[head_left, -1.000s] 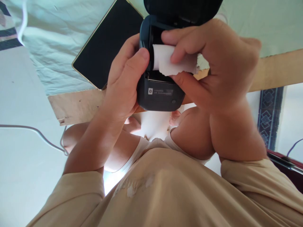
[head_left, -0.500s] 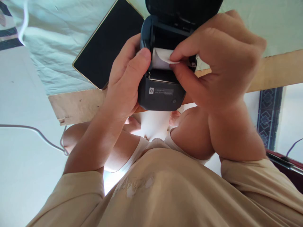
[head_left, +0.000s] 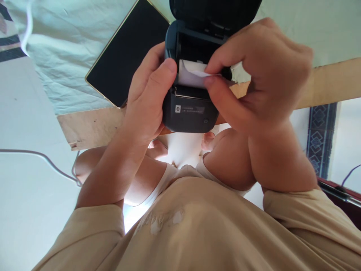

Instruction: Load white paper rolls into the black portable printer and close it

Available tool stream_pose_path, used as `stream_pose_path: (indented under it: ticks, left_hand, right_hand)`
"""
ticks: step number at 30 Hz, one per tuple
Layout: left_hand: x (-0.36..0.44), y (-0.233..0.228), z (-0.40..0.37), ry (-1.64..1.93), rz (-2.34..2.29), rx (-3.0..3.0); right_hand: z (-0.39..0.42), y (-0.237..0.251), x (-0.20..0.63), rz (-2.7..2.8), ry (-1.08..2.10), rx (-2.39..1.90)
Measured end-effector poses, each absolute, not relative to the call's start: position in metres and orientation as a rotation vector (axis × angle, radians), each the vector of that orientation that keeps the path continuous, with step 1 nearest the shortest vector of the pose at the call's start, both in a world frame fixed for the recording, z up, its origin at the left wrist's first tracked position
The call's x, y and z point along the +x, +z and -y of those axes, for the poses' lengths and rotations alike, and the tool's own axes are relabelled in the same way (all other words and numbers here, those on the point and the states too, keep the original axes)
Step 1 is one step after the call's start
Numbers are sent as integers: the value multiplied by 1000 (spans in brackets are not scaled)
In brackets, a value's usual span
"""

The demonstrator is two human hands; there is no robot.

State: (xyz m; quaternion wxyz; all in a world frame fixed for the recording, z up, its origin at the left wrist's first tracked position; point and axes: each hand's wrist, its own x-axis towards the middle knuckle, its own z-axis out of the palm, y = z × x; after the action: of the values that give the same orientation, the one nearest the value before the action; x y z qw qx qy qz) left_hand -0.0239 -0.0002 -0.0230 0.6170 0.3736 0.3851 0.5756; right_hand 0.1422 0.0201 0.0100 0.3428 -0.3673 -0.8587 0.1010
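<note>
Here — two hands (head_left: 148,90) (head_left: 263,75), one printer (head_left: 189,117), one roll (head_left: 189,79)

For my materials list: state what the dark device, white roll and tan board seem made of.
Dark device: probably plastic, satin, from its smooth rounded corners. White roll: likely paper, matte, given its thin raised end. Tan board: apparently wood, dull, showing small dark specks.

Bright, diffuse light overall. Floor (head_left: 131,218) beside left thigh (head_left: 149,180) burnt to white glare; floor between legs also pale, washed out. Inside printer (head_left: 186,122), deep near-black shadow; open lid (head_left: 214,13) equally dark, little detail. Paper (head_left: 190,78) bright, faint grey shading, soft edges. Label (head_left: 193,109) text smeared, unreadable. Shirt (head_left: 203,229) slightly soft. Wide-angle distortion: sleeves (head_left: 87,229) stretched toward bottom corners.
</note>
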Motion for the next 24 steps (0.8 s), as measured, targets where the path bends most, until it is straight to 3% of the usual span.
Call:
stream_pose_path:
  ticks: [9,24]
  left_hand:
    - [-30,-18,2,1248,-875,930]
    - [-36,-9,5,1159,-934,1050]
  right_hand:
    - [-15,5,140,2258,355,-713]
    - [-20,9,146,2196,355,-788]
